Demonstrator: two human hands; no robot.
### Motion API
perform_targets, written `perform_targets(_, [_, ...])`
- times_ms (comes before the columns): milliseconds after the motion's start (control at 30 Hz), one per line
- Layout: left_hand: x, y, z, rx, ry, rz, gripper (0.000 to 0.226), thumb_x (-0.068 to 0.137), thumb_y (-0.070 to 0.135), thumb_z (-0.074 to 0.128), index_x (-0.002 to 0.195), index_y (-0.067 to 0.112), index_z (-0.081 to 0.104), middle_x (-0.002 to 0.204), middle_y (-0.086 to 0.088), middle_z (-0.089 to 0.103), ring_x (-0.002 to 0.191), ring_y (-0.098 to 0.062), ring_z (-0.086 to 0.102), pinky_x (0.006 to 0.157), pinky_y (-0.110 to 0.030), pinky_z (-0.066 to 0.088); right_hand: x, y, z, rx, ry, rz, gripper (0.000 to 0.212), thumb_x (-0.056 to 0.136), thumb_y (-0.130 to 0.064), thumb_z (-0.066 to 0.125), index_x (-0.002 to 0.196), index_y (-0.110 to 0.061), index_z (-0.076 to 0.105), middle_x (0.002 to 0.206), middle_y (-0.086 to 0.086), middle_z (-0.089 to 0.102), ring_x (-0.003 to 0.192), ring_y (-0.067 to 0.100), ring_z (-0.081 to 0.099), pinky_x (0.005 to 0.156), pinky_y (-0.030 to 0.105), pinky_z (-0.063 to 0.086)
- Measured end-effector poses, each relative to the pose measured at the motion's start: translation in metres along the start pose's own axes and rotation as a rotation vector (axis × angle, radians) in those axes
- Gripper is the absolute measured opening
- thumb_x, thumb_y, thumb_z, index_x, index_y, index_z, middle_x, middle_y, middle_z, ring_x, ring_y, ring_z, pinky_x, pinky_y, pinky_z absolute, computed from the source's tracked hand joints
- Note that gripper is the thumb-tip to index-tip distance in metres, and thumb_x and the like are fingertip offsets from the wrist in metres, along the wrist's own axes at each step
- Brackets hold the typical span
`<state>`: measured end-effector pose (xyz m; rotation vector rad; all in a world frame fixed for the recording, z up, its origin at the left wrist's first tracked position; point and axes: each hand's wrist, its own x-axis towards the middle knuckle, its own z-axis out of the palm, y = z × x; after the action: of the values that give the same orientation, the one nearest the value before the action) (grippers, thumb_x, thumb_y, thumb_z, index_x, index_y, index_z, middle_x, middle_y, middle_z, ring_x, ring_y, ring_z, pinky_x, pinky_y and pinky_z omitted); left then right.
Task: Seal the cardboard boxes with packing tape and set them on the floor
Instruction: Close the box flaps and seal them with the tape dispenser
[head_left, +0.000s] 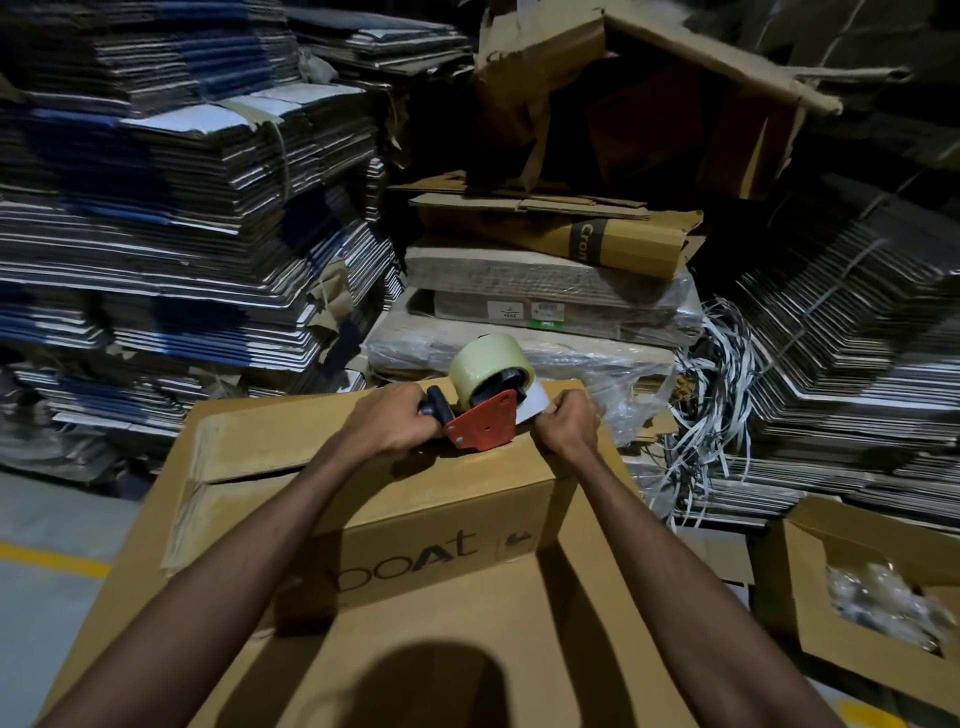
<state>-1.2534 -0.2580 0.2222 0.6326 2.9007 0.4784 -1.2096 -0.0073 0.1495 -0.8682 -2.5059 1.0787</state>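
Observation:
A brown cardboard box (447, 525) printed "boAt" stands on a larger cardboard box (467, 649) in front of me. On its top far edge sits a red tape dispenser (483, 421) with a clear tape roll (480, 371). My left hand (389, 423) grips the dispenser's black handle. My right hand (569, 421) pinches the loose tape end (532, 405) at the box's far right corner. Another cardboard box (249, 436) lies at the left, its top flaps closed.
Tall stacks of flattened cartons (182, 234) rise at the left and right. Wrapped cardboard bundles (545, 306) lie straight ahead, with loose strapping (722, 364) beside them. An open box (857, 597) holding plastic stands at the right. Grey floor with a yellow line (52, 561) shows at the left.

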Motion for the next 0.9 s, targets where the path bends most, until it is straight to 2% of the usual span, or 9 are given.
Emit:
perform_targets(67, [0.002, -0.001, 0.0, 0.005, -0.014, 0.015, 0.03, 0.082, 0.044, 0.068, 0.072, 0.017, 0.058, 0.071, -0.002, 0.06, 0.067, -0.024, 0.059, 0.056, -0.034, 0.04, -0.001, -0.001, 0.001, 0.004, 0.028, 0.002, 0.007, 0.086, -0.009, 0.063, 0.079, -0.006, 0.062, 0.089, 0.015, 0.065, 0.087, 0.035, 0.062, 0.065, 0.034, 0.047])
perform_targets(167, [0.002, -0.005, 0.002, -0.026, -0.038, 0.017, 0.032, 0.082, 0.046, 0.069, 0.077, 0.015, 0.064, 0.073, -0.003, 0.065, 0.068, -0.024, 0.063, 0.064, -0.04, 0.053, -0.001, -0.002, 0.004, -0.006, 0.067, -0.011, 0.006, 0.088, -0.009, 0.064, 0.082, -0.007, 0.063, 0.091, 0.016, 0.065, 0.088, 0.035, 0.063, 0.065, 0.034, 0.045])
perform_targets(267, [0.003, -0.011, 0.004, -0.048, -0.043, 0.018, 0.036, 0.08, 0.051, 0.068, 0.082, 0.016, 0.067, 0.077, -0.003, 0.067, 0.071, -0.023, 0.064, 0.07, -0.046, 0.058, 0.004, -0.004, 0.003, -0.033, 0.093, -0.044, 0.014, 0.092, -0.012, 0.064, 0.08, -0.005, 0.063, 0.09, 0.019, 0.066, 0.088, 0.036, 0.064, 0.064, 0.035, 0.045])
perform_targets(500, [0.006, 0.008, 0.017, -0.14, -0.034, 0.005, 0.024, 0.088, 0.039, 0.069, 0.083, 0.017, 0.06, 0.081, -0.005, 0.066, 0.073, -0.024, 0.063, 0.064, -0.037, 0.05, 0.022, -0.008, -0.009, -0.113, 0.116, -0.032, 0.016, 0.096, -0.012, 0.065, 0.09, 0.003, 0.068, 0.099, 0.023, 0.069, 0.092, 0.039, 0.067, 0.066, 0.036, 0.047])
perform_targets(567, [0.007, 0.009, 0.019, -0.154, -0.029, 0.006, 0.023, 0.089, 0.037, 0.069, 0.083, 0.016, 0.06, 0.08, -0.005, 0.066, 0.072, -0.025, 0.063, 0.06, -0.035, 0.046, 0.025, -0.007, -0.01, -0.111, 0.112, -0.02, 0.012, 0.094, -0.011, 0.068, 0.09, 0.0, 0.07, 0.097, 0.021, 0.07, 0.091, 0.037, 0.068, 0.066, 0.038, 0.053])
perform_targets(700, [0.008, 0.005, 0.017, -0.16, -0.006, -0.004, 0.026, 0.091, 0.035, 0.069, 0.091, 0.01, 0.062, 0.085, -0.008, 0.066, 0.071, -0.023, 0.058, 0.058, -0.034, 0.042, 0.029, -0.01, -0.009, -0.104, 0.1, -0.027, 0.013, 0.088, -0.013, 0.077, 0.081, -0.009, 0.067, 0.091, 0.019, 0.07, 0.086, 0.034, 0.069, 0.063, 0.036, 0.051])
perform_targets(900, [-0.002, -0.023, 0.01, -0.107, 0.03, 0.02, 0.036, 0.09, 0.043, 0.069, 0.07, 0.016, 0.056, 0.069, -0.002, 0.059, 0.061, -0.021, 0.056, 0.052, -0.032, 0.037, 0.033, -0.005, -0.008, -0.115, 0.118, -0.05, 0.018, 0.091, -0.016, 0.077, 0.082, -0.014, 0.062, 0.083, 0.009, 0.064, 0.08, 0.025, 0.064, 0.062, 0.031, 0.044])
